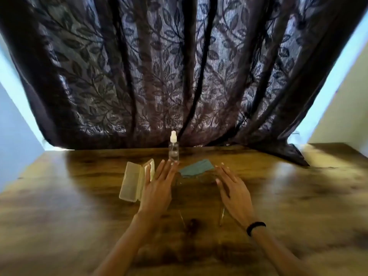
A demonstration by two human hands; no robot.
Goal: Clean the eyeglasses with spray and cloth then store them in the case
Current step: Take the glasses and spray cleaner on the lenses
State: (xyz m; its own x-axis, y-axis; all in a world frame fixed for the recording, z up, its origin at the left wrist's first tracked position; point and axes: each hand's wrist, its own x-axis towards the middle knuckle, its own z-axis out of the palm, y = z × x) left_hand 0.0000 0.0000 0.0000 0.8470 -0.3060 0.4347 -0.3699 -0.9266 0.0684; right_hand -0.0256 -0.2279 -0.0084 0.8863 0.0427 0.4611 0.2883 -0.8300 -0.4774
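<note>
Clear-framed eyeglasses lie on the wooden table between my hands, lenses away from me and thin temples pointing toward me. My left hand hovers flat just left of them, fingers spread, holding nothing. My right hand hovers just right of them, also flat and empty. A blue-grey cloth lies just behind the glasses. A clear spray bottle with a white cap stands upright behind my left fingertips. A pale yellow case lies open to the left, partly under my left hand.
A dark leaf-patterned curtain hangs along the table's far edge and drapes onto the far right corner. A black band is on my right wrist. Pale walls flank the table on both sides.
</note>
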